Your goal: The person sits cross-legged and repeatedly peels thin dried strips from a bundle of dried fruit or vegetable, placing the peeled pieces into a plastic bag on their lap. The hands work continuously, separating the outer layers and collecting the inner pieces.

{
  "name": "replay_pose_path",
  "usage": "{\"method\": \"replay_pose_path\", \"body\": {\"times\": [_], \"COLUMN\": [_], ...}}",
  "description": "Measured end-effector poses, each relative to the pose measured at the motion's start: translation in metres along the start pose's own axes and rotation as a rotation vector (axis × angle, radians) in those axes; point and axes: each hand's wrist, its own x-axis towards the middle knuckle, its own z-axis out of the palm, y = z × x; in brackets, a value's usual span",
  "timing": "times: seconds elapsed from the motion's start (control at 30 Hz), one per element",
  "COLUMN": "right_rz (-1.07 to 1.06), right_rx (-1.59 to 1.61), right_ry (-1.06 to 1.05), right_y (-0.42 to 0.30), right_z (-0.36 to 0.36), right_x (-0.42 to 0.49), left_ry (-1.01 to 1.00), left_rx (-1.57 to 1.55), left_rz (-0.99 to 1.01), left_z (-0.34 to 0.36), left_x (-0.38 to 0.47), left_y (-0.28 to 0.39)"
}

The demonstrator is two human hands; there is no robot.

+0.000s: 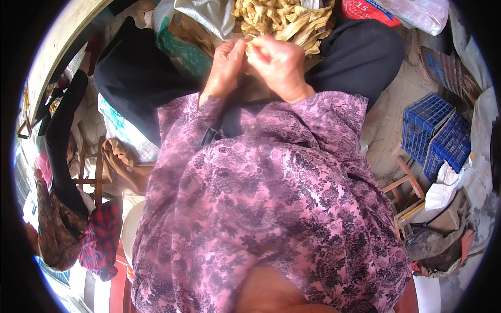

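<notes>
Close together at the top centre, between the bent knees, are my left hand (227,66) and my right hand (279,64). The fingertips of both pinch a small pale yellow strip, probably dried husk, mostly hidden by the fingers. Just beyond them lies a pile of knotted or braided dried husks (283,19), tan and yellow. A white and green plastic sack (184,54) with more dry husk leaves (191,31) in its mouth is beside my left hand.
Blue plastic crates (428,123) stand at the right, near a wooden stool frame (409,182). A red printed bag (366,11) lies at the upper right. Another person's dark-clothed leg (64,137) is at the left, near a wooden frame (99,170) and a brown cloth (125,164).
</notes>
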Motion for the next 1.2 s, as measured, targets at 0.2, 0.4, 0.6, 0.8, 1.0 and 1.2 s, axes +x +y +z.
{"method": "replay_pose_path", "body": {"times": [0.2,0.4,0.6,0.8,1.0,1.2], "right_rz": [0.329,0.362,-0.414,-0.248,-0.502,-0.618], "right_rx": [0.559,0.6,-0.264,-0.144,-0.187,-0.37], "right_ry": [0.239,0.087,-0.205,-0.696,-0.687,-0.503], "right_y": [0.026,0.033,0.007,0.012,-0.001,0.017], "right_z": [-0.016,-0.028,-0.047,-0.05,-0.078,-0.079], "right_x": [0.027,0.027,0.043,0.041,0.041,0.057], "left_ry": [-0.191,-0.241,-0.291,-0.409,-0.485,-0.372], "left_rx": [-0.158,-0.039,0.092,0.483,0.402,0.477], "left_rz": [-0.085,-0.036,0.007,0.076,-0.034,0.038], "left_z": [0.012,0.008,0.004,-0.004,-0.016,-0.012], "left_x": [-0.015,-0.018,-0.014,-0.02,-0.047,-0.019], "left_y": [0.018,0.019,0.023,0.048,0.072,0.077]}}
